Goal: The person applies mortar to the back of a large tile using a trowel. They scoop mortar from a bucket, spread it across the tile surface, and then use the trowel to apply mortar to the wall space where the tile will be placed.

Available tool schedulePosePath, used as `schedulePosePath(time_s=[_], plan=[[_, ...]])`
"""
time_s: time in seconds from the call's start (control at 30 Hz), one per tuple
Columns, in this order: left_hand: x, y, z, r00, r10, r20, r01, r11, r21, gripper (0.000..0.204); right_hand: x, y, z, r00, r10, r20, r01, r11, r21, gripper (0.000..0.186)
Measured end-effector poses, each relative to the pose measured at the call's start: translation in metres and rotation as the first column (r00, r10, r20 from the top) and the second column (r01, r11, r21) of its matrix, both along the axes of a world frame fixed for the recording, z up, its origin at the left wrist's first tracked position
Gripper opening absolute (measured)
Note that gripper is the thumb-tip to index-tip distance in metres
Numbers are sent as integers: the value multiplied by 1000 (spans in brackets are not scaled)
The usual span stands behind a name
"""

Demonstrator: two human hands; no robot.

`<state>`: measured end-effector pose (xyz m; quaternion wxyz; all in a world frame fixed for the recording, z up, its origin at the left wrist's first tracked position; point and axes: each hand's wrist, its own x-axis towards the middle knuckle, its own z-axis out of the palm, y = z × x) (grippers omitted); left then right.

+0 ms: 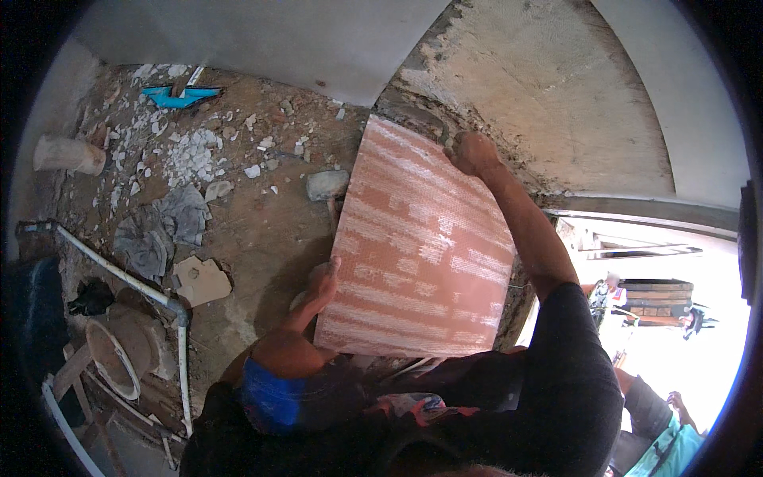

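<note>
A large tile [421, 254] stands tilted before me, its back toward me, reddish-brown with whitish bands. My left hand [321, 285] grips its left edge near the lower corner, partly hidden behind the edge. At the far right edge, my right hand [474, 154] is closed over the rim, close to the wall's rough base. Beside the tile's left edge lies a block-headed tool like a mallet [327, 185], its short handle partly hidden by the tile.
White rubble [195, 155] and a blue broom head [181, 97] lie on the dirt floor. Left are crumpled cloth [163, 226], broken cardboard [201, 281], white pipes [119, 269] and a round bucket-like container [113, 358]. At right, a bright doorway [675, 278] shows another person's teal clothing [671, 449].
</note>
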<state>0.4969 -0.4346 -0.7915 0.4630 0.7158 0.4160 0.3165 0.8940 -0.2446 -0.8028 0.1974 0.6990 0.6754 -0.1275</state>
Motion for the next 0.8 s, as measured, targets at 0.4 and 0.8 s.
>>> schedulePosePath(time_s=[0.4,0.8], plan=[[4,-3,-5,1000,-11,-4,11,1000,-24,77,-22,10,-15,996,-74,-45,82,971,225,50],[-14,-23,-30,995,25,-96,-50,960,-275,77,-12,-32,6,994,-112,8,110,985,131,49]])
